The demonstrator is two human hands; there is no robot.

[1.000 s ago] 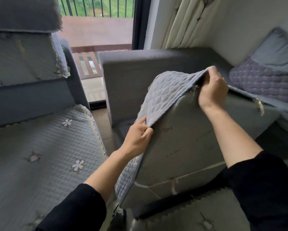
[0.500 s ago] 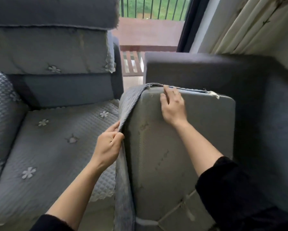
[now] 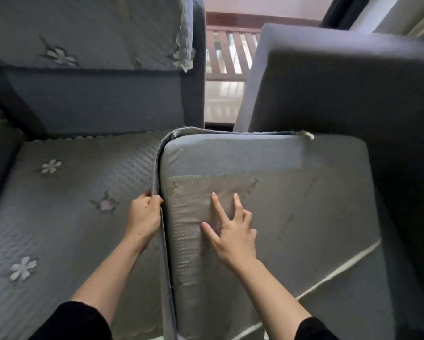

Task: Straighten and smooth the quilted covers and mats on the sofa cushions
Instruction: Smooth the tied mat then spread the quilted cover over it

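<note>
A grey seat cushion [image 3: 304, 204] stands tilted up in front of me, its underside facing me with a dotted non-slip patch and a pale elastic strap across its lower right. A quilted cover edge [image 3: 157, 168] wraps round the cushion's left side and top rim. My left hand [image 3: 144, 217] pinches that cover edge at the cushion's left side. My right hand [image 3: 228, 231] lies on the underside with its fingers spread and straight, pressing the dotted patch.
To the left lies a sofa seat with a quilted flowered mat [image 3: 71, 204], and a back cushion with a flowered cover [image 3: 83, 33] above it. A dark sofa arm [image 3: 340, 82] rises behind the cushion. A balcony railing [image 3: 228, 55] shows between them.
My right hand left the cushion's top edge and came down onto the underside with fingers spread. The left hand kept its pinch on the cover edge. The view tilted downward.
</note>
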